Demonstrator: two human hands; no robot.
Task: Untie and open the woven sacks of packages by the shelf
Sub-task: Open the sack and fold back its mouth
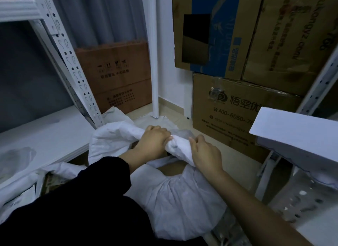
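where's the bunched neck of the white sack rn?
Head view, centre: the bunched neck of the white woven sack sits gripped between the left hand and right hand, before the brown cardboard box.

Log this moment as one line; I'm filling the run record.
left hand: grips sack neck | right hand: pinches neck | sack: bunched, unopened | beside: shelf post

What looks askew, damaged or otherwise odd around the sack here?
The large brown and blue cardboard box on top of the stack leans off-square, one corner overhanging the brown printed cardboard box beneath. That lower box carries a scrap of torn clear tape. Nothing looks spilled.
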